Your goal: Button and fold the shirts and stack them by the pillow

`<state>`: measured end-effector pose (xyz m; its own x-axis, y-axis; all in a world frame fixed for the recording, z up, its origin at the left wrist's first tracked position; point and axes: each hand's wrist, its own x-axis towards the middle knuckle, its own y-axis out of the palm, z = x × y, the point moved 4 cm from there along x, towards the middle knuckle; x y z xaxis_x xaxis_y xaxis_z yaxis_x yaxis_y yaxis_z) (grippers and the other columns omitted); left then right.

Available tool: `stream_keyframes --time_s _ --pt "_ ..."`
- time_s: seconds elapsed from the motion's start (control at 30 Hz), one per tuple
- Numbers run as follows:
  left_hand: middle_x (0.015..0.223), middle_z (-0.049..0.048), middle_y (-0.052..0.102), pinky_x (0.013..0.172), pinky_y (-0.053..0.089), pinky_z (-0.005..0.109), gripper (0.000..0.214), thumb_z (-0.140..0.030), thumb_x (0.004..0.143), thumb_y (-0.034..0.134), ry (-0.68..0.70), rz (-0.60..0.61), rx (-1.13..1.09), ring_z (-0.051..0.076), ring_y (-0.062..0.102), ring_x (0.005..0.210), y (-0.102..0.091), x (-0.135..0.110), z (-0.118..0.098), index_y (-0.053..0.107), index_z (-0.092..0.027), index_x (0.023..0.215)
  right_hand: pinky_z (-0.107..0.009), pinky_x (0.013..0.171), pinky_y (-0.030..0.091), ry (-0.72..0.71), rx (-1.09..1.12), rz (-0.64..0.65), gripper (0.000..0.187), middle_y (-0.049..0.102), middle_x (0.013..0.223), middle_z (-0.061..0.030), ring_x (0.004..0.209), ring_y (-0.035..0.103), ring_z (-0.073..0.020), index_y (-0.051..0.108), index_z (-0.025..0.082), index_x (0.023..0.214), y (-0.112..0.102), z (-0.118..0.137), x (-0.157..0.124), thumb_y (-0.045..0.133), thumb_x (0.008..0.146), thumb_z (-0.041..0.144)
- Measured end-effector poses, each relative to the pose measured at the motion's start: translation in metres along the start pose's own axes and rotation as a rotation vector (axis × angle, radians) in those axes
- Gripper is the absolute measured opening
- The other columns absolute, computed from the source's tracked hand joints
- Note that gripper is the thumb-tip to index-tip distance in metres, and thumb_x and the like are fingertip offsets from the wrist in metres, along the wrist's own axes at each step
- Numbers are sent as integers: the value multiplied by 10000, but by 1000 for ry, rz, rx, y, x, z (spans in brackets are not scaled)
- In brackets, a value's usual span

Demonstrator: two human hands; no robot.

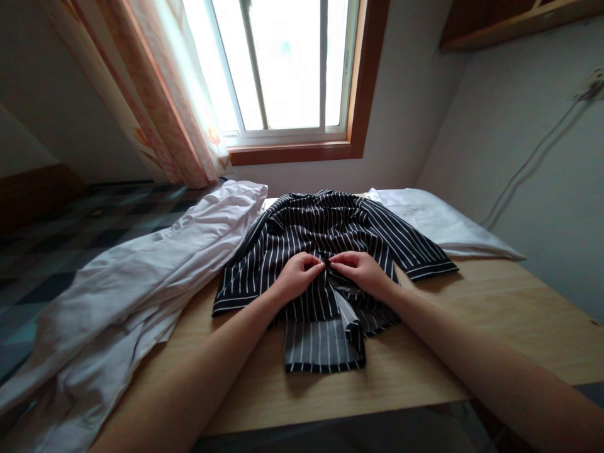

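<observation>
A black shirt with thin white stripes [325,233] lies spread on a wooden table [495,327], its short sleeves out to either side and its lower hem turned up to show the grey inside. My left hand [298,275] and my right hand [361,270] meet at the shirt's front opening, fingertips almost touching. Both hands are closed in a pinch on the striped fabric at that spot.
A crumpled white sheet or garment [141,283] drapes over the table's left side. Another white cloth [438,223] lies at the back right by the wall. A window [283,69] with a curtain [160,88] stands behind. A cable [533,157] runs along the right wall.
</observation>
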<state>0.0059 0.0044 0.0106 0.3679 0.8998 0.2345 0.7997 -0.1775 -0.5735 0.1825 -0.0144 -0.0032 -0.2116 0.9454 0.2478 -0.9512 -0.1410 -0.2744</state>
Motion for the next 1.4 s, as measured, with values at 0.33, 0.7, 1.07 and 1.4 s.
stream_keyframes --time_s 0.33,0.7,1.07,1.4 --pt "846 51 694 812 523 328 166 -302 832 639 33 9 34 195 654 820 3 0 0 733 -171 792 -312 802 530 -35 -50 39 203 745 870 -25 818 688 -173 705 190 937 2 -1 1 554 802 198" --pt "856 52 694 838 522 337 161 -303 843 642 52 7 42 195 648 835 4 -1 1 733 -178 797 -316 770 510 -68 -70 37 145 718 850 -35 804 664 -182 666 186 899 5 3 0 607 835 302" --pt "831 52 689 825 513 334 245 -314 895 543 49 -63 95 198 641 834 6 1 -1 714 -177 784 -297 771 489 -174 -306 -86 113 708 852 -32 799 657 -175 662 197 874 10 19 -6 554 864 163" --pt "783 55 687 760 494 322 326 -405 900 542 7 -94 111 206 646 800 6 0 -5 718 -174 752 -301 770 484 -203 -467 -104 97 718 887 -34 801 659 -183 663 217 906 16 25 -9 579 890 170"
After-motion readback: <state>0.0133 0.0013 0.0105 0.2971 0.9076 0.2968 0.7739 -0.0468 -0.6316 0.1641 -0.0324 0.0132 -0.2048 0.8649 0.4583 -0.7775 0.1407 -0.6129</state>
